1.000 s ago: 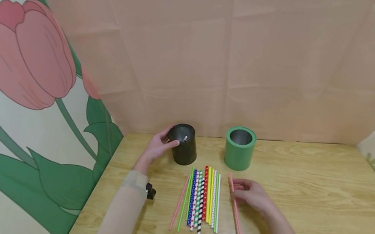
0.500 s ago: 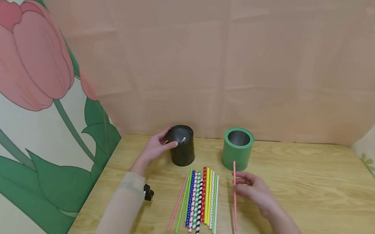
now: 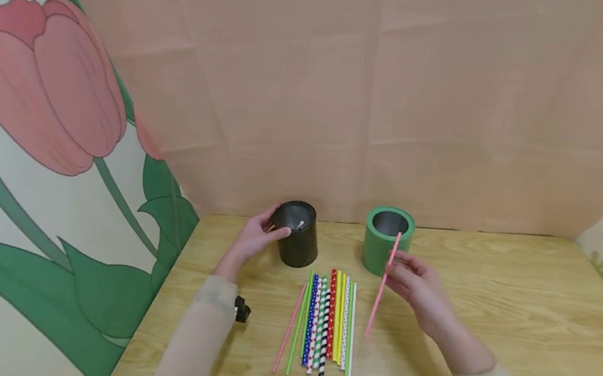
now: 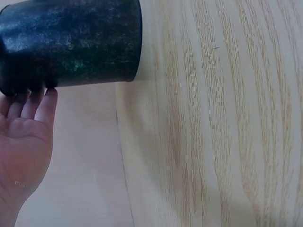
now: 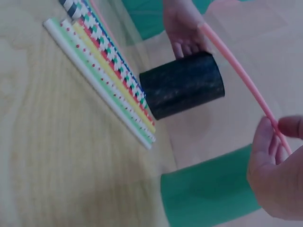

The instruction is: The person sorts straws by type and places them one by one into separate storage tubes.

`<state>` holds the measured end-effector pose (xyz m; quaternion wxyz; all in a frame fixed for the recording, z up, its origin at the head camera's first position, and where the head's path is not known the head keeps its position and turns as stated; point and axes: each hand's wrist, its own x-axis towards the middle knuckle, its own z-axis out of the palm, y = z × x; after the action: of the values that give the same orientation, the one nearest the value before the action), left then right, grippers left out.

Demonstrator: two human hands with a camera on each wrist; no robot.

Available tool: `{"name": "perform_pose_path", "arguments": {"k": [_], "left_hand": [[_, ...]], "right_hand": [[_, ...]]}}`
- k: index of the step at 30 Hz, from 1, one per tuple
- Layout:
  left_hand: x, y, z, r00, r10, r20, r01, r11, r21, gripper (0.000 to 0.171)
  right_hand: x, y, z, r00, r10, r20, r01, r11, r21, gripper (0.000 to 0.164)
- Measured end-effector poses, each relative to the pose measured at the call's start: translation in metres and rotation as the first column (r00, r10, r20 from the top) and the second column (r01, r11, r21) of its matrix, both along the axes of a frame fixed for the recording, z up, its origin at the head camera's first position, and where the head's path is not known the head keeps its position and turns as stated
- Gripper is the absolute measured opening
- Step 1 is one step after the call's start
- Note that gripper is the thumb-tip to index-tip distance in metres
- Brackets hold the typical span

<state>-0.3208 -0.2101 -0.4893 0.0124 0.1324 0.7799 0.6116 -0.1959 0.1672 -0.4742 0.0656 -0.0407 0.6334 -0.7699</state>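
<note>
My left hand holds the black cup by its left side, fingers behind and thumb at the front near the rim. The cup stands on the table; a small pale thing shows inside, too small to name. My right hand pinches a pink straw between thumb and fingers, as the right wrist view also shows. The straw is off the table, tilted, its upper end in front of the green cup. In front of both cups lies a row of patterned and plain straws.
The wooden table stretches to the right. A pinkish sheet hangs behind it as a backdrop. At the left is a panel with a large tulip picture. Light glares off the table near the front.
My right hand has lifted the pink straw off the table, moved it up toward the green cup and turned it more upright. My left hand has stayed on the black cup.
</note>
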Motion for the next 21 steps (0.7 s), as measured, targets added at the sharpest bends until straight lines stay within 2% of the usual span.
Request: {"name": "perform_pose_path", "arguments": {"k": [8, 15, 21], "left_hand": [[-0.003, 0.008, -0.003, 1.000, -0.020, -0.010, 0.020, 0.999, 0.040, 0.083], [-0.003, 0.013, -0.004, 1.000, -0.015, -0.005, 0.015, 0.999, 0.047, 0.082], [-0.002, 0.014, -0.002, 1.000, -0.021, -0.012, 0.022, 0.999, 0.042, 0.081]], "right_hand": [[-0.003, -0.012, 0.018, 0.996, -0.088, -0.006, 0.086, 0.987, -0.134, 0.060], [-0.010, -0.033, 0.030, 0.977, -0.208, -0.043, 0.191, 0.948, -0.254, 0.034], [-0.015, -0.048, 0.040, 0.957, -0.285, -0.061, 0.253, 0.916, -0.311, 0.027]]}}
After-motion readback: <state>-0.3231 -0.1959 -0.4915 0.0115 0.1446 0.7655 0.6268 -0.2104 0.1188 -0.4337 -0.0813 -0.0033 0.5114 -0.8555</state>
